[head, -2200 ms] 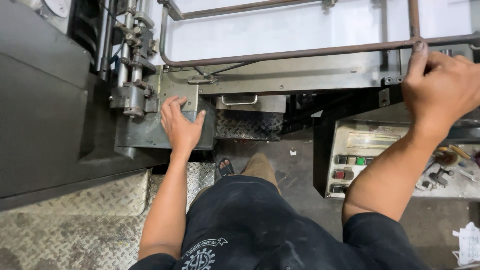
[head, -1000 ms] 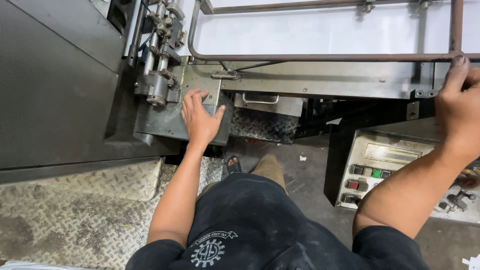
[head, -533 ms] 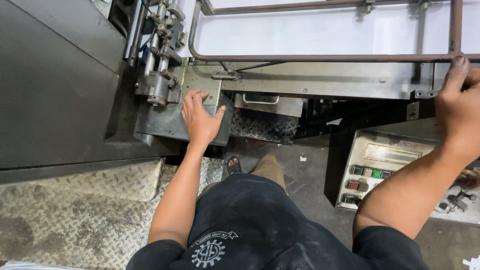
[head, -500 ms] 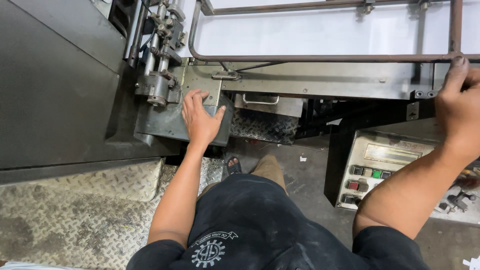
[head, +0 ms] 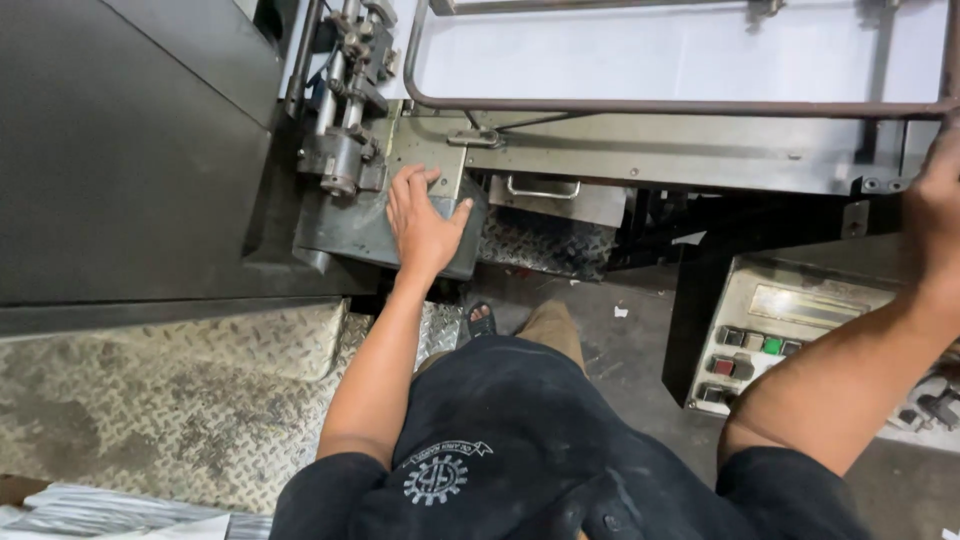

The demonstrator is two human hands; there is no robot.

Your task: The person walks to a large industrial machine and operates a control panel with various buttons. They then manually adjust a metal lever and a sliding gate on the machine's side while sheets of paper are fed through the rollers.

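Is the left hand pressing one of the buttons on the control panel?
No, the left hand lies flat on a grey metal housing, apart from the control panel.

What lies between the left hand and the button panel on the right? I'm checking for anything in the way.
In the head view, between the left hand and the button panel lie a handled metal drawer, a checker-plate step and dark floor.
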